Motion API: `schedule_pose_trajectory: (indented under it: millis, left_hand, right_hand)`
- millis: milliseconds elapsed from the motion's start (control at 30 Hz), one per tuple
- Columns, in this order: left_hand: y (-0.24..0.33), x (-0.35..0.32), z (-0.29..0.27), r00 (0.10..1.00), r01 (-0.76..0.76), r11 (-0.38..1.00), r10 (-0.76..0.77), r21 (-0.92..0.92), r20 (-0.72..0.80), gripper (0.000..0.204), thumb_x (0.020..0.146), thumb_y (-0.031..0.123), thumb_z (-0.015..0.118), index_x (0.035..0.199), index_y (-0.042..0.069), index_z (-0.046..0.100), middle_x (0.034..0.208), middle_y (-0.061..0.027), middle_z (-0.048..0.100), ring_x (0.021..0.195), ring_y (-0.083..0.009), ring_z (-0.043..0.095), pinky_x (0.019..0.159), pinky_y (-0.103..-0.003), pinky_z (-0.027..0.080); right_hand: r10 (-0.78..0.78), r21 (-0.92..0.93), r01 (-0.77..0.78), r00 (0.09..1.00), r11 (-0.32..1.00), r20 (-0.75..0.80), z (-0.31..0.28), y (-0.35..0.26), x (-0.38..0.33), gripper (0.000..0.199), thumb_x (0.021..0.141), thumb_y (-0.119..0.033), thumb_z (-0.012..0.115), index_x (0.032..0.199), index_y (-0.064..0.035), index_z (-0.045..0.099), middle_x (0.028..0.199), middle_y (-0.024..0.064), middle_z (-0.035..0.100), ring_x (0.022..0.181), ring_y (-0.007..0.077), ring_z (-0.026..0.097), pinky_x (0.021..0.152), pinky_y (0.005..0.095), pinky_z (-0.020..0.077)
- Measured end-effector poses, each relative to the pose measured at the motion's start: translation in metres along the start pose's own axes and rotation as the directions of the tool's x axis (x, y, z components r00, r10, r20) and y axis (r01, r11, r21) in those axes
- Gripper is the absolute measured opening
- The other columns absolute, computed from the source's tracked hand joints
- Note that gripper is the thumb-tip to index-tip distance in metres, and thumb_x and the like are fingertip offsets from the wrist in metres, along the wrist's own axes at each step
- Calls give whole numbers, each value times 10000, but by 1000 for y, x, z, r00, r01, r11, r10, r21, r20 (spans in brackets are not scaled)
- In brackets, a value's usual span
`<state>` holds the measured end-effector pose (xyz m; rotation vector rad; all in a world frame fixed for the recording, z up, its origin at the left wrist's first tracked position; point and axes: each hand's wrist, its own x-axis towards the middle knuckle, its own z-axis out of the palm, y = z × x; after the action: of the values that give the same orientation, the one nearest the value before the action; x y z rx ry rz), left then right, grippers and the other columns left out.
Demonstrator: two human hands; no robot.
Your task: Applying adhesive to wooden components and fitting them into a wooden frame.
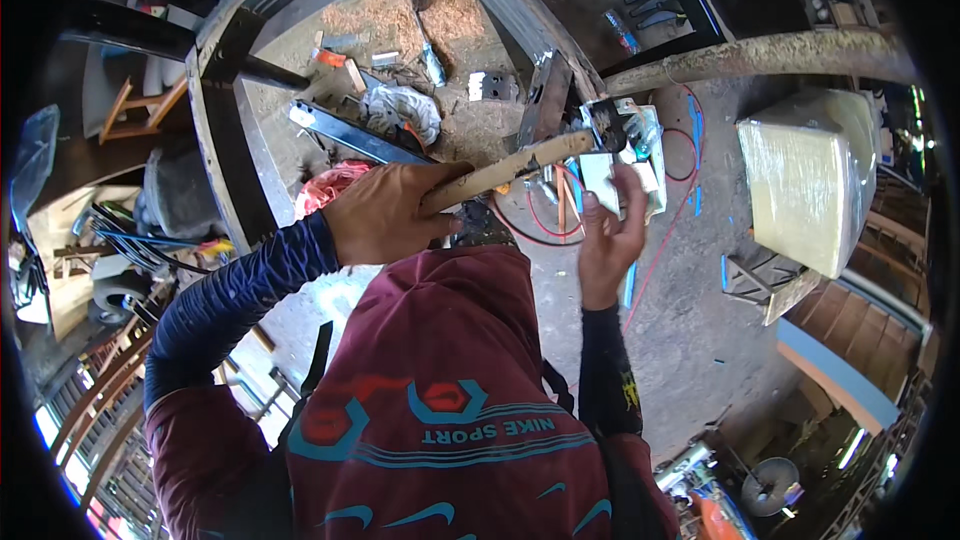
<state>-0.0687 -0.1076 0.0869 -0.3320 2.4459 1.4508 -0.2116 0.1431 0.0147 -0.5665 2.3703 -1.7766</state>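
Note:
My left hand [390,210] is closed around the end of a pale wooden handle, which looks like a hammer [510,165]. It slants up to the right, toward a dark block-like head [604,126] beside the corner of a metal frame [545,90]. Just below that head, my right hand [612,240] is raised with thumb and fingers apart. Nothing shows between its fingers.
Inside the frame lie wood shavings [400,25], a crumpled pale plastic bag [402,112], a dark metal bar [355,133] and small tools. A white tray [655,165] and red hose [672,175] lie beyond my right hand. A wrapped cream block [800,180] stands farther right.

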Motion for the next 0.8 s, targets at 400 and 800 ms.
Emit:
schedule_pose_trajectory:
  millis: [400, 800]
  left_hand:
    - [10, -4, 9, 985, 104, 975, -74, 196, -156, 612, 826, 246, 745, 1374, 23, 589, 808, -176, 641, 766, -351, 586, 748, -451, 467]
    - [14, -9, 1, 979, 116, 993, -111, 19, -169, 623, 788, 223, 797, 1345, 8, 621, 789, -165, 593, 749, -338, 588, 709, -436, 463]
  right_hand:
    - [-190, -90, 306, 767, 948, 612, -17, -14, 96, 872, 733, -259, 906, 1423, 68, 485, 1301, 213, 646, 1139, 299, 677, 953, 373, 533]
    - [-272, 150, 227, 796, 962, 541, -20, -11, 115, 1170, 817, -705, 688, 1607, -22, 159, 1619, 282, 250, 1496, 421, 280, 1205, 542, 261]
